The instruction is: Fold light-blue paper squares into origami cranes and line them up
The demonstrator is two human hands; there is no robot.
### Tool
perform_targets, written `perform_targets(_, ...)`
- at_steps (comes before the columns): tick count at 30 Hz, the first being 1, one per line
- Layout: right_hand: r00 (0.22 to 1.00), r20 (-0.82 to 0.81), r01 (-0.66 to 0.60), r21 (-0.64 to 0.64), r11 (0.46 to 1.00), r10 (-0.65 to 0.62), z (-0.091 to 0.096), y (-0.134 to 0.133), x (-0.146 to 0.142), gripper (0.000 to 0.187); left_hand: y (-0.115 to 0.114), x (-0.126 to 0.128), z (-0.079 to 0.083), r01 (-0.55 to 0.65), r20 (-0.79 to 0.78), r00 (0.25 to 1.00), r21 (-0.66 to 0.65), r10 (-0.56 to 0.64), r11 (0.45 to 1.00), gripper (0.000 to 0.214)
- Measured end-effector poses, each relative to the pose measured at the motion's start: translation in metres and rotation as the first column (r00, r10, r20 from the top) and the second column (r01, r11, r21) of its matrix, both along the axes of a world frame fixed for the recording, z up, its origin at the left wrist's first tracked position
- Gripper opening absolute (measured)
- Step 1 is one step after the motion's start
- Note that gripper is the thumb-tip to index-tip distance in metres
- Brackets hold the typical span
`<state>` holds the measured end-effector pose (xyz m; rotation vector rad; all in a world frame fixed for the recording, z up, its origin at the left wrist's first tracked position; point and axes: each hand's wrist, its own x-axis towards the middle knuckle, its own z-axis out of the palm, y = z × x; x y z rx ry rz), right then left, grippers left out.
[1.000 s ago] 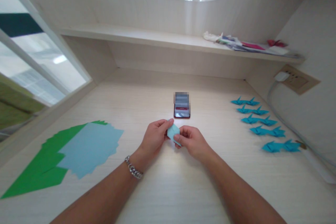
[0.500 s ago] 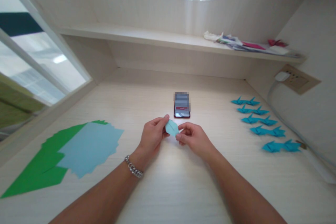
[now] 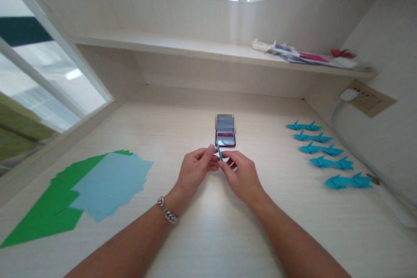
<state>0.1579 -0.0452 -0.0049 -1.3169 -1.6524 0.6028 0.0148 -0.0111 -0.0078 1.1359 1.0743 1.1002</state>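
Note:
A small folded piece of blue paper (image 3: pixel 220 153) is held up between my two hands, seen nearly edge-on as a thin strip. My left hand (image 3: pixel 197 167) pinches its left side, thumb on top. On the other side, my right hand (image 3: pixel 241 174) grips the paper between thumb and fingers. Just beyond the fingertips lies a phone (image 3: pixel 225 137) with its screen lit. A chain bracelet (image 3: pixel 167 210) circles my left wrist.
Light blue paper sheets (image 3: pixel 112 184) overlap green sheets (image 3: pixel 42 215) on the left of the desk. Several blue folded paper cranes (image 3: pixel 325 163) stand in rows at the right. Behind them run a cable (image 3: pixel 358 156) and a wall socket (image 3: pixel 371 97). Papers (image 3: pixel 302 56) lie on the shelf.
The folded paper has turned from showing its broad face to nearly edge-on. My left hand has moved slightly right, and the hands are closer together.

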Motion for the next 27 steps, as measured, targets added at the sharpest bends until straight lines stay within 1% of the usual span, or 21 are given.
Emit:
perform_targets(2,0.98,-0.199,-0.011,-0.094,0.995,-0.008,-0.004,0.004,0.002,0.021,0.001,-0.001,0.0,0.001,-0.037,0.999,0.038,0.001,0.999,0.03)
perform_targets(4,0.911,-0.412,-0.055,-0.193,0.98,-0.03,-0.007,0.009,0.004,0.019,0.003,-0.003,-0.001,-0.006,-0.095,0.995,0.113,0.017,0.994,0.029)
perform_targets(5,0.873,-0.485,-0.08,-0.234,0.969,-0.045,-0.008,0.011,0.004,0.02,0.003,-0.003,-0.001,-0.004,-0.099,0.995,0.135,0.017,0.991,0.029)
perform_targets(7,0.815,-0.574,-0.111,-0.291,0.95,-0.081,-0.01,0.014,0.005,0.023,0.002,-0.003,-0.001,0.006,-0.046,0.999,0.125,0.0,0.992,0.028)
perform_targets(10,0.782,-0.611,-0.104,-0.322,0.941,-0.123,-0.01,0.015,0.004,0.031,-0.001,-0.001,0.002,0.027,0.037,0.999,0.083,-0.03,0.996,0.029)
perform_targets(13,0.762,-0.628,-0.07,-0.32,0.945,-0.157,-0.008,0.014,0.003,0.037,-0.002,0.0,0.003,0.027,0.075,0.997,0.079,-0.033,0.997,0.03)
perform_targets(17,0.751,-0.641,-0.055,-0.302,0.952,-0.16,-0.006,0.013,0.004,0.035,-0.001,0.0,0.002,0.031,0.085,0.996,0.093,-0.039,0.995,0.03)
perform_targets(27,0.765,-0.624,-0.038,-0.292,0.956,-0.16,-0.004,0.011,0.006,0.033,-0.001,0.0,0.001,0.031,0.075,0.996,0.101,-0.038,0.994,0.027)
